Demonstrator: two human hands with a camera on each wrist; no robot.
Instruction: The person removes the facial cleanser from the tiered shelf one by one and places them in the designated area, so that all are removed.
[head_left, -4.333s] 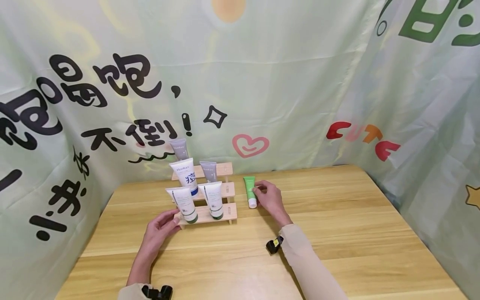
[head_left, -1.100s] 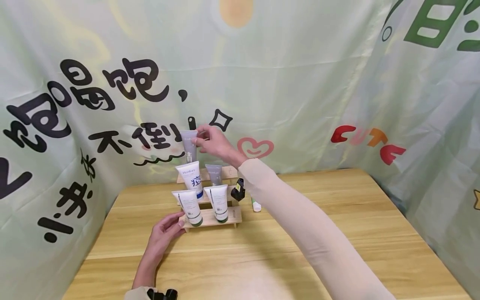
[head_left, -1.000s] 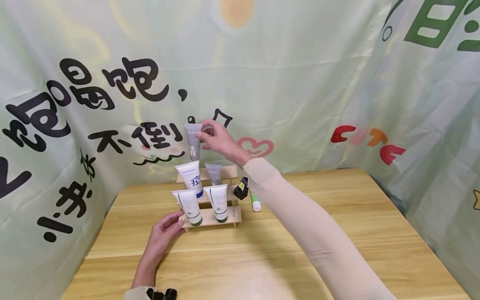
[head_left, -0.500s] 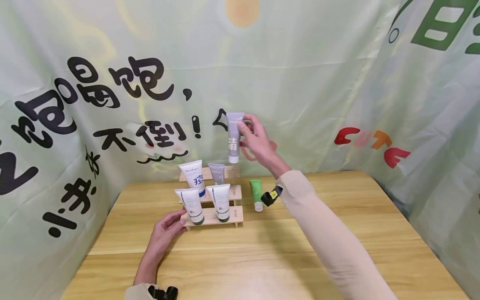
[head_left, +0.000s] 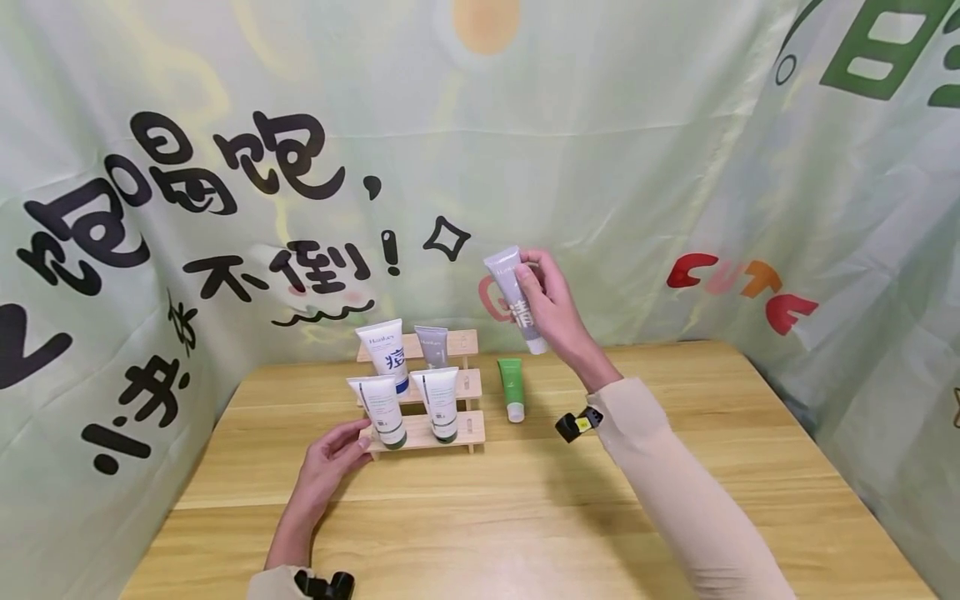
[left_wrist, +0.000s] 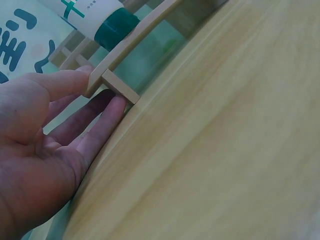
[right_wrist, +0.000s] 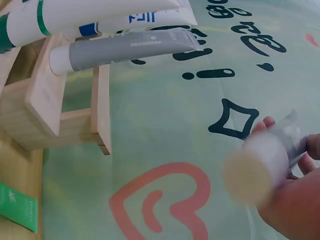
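My right hand [head_left: 558, 312] holds a grey squeeze tube [head_left: 512, 287] in the air, thumb in front, cap down and tilted. In the right wrist view its cap end is blurred. At the front left corner of a three-step wooden display stand [head_left: 471, 427], my left hand [head_left: 324, 471] grips the lowest step's end, thumb above and fingers by the leg [left_wrist: 120, 86]. Two white tubes with green caps, one at left [head_left: 380, 408] and one at right [head_left: 437, 404], stand on that step. Behind them are a white tube with blue lettering [head_left: 384, 354] and another grey tube [head_left: 432, 346].
A green tube [head_left: 512, 385] with a white cap lies on the wooden table [head_left: 480, 508], right of the stand. A printed curtain [head_left: 585, 167] hangs behind and along both sides. A black wrist camera [head_left: 577, 425] sits at the right cuff.
My right hand has left the green tube on the table, lifted the grey tube off the stand's top left, and carried it right, now lower and tilted. My left hand stays at the stand.
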